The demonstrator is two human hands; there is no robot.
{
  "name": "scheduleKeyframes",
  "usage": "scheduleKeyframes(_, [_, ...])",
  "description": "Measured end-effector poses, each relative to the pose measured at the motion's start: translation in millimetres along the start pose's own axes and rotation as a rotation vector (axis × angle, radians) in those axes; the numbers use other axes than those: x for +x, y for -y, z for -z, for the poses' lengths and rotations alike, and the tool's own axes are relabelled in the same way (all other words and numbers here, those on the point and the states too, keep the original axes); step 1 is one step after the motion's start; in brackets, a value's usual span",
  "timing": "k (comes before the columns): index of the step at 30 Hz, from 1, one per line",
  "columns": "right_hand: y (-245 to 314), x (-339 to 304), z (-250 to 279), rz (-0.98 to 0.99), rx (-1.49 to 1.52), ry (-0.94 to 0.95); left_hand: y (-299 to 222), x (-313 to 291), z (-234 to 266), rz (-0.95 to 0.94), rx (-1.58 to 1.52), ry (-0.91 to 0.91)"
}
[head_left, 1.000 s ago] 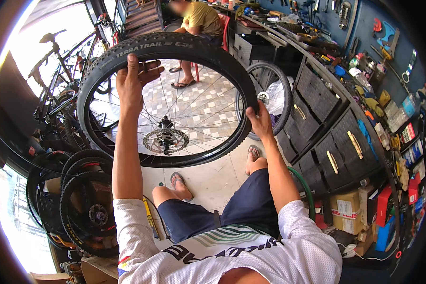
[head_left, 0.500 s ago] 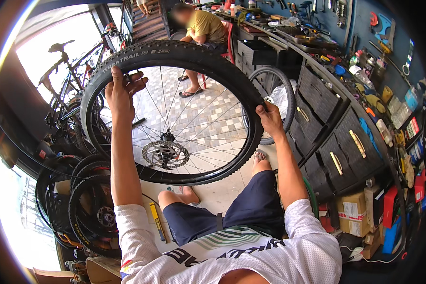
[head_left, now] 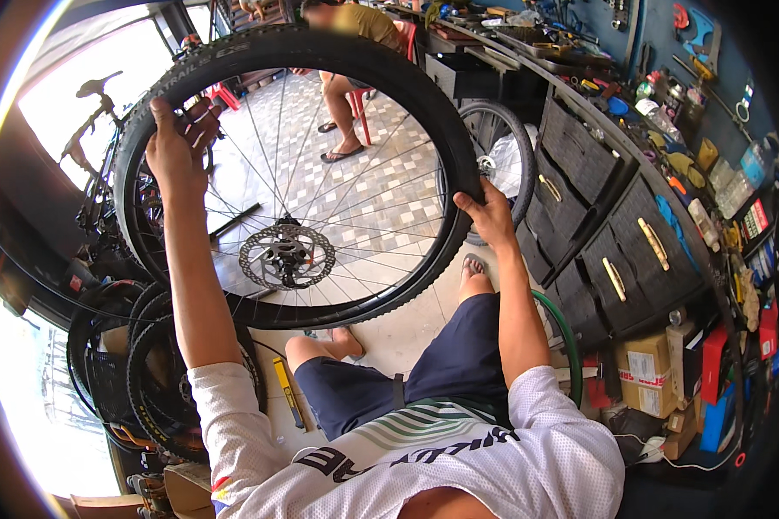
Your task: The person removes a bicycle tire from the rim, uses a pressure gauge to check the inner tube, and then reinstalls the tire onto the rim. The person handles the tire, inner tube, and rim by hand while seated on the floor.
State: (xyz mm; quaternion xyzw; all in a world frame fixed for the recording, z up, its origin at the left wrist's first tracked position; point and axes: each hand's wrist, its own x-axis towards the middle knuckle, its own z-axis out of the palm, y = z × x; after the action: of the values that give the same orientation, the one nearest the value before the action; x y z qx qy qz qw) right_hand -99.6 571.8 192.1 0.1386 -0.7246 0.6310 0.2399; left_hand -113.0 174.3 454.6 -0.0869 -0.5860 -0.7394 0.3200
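A large bicycle wheel with a black knobby tyre (head_left: pixel 320 49) hangs in the air before me, tilted. My left hand (head_left: pixel 180 154) holds its left side, the thumb pressed along the tyre and the fingers bent inside the rim. On the right side my right hand (head_left: pixel 491 214) grips the tyre, thumb toward me and the other fingers partly hidden. A silver brake disc (head_left: pixel 320 258) sits at the hub, facing me, with thin spokes running out to the rim.
Bikes (head_left: pixel 104 130) and stacked wheels (head_left: pixel 151 381) crowd the left. Another wheel (head_left: pixel 524 156) leans by the drawers (head_left: pixel 571 195), under a tool-strewn bench. Someone in a yellow shirt (head_left: pixel 365 23) sits beyond my wheel. A yellow-and-black tool (head_left: pixel 287 391) lies on the floor by my leg.
Both hands have carried the wheel to the left and a little upward. My grip on it looks the same. The seated person appears higher in the picture.
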Motion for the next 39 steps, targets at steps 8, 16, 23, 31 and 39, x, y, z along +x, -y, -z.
scheduleKeyframes(8, [-9.2, 15.4, 6.4, -0.083, 0.357, 0.122, -11.3, 6.6, 1.0, 0.044, -0.014, -0.015])
scheduleKeyframes(16, [-27.7, -19.3, 1.1, -0.231, 0.284, 0.315, -14.3, 28.6, 15.6, -0.003, -0.078, -0.075])
scheduleKeyframes(23, [-36.5, -23.0, -3.5, -0.176, 0.309, 0.204, -24.6, 39.0, 19.0, -0.039, -0.055, -0.063])
scheduleKeyframes(31, [-61.7, -18.4, 2.8, -0.205, 0.397, 0.271, -27.1, 44.5, 14.2, -0.034, -0.051, -0.015])
scheduleKeyframes(39, [-57.3, -30.2, -23.1, -0.04, 0.041, -0.163, -19.0, 52.3, 7.2, -0.014, -0.098, 0.003])
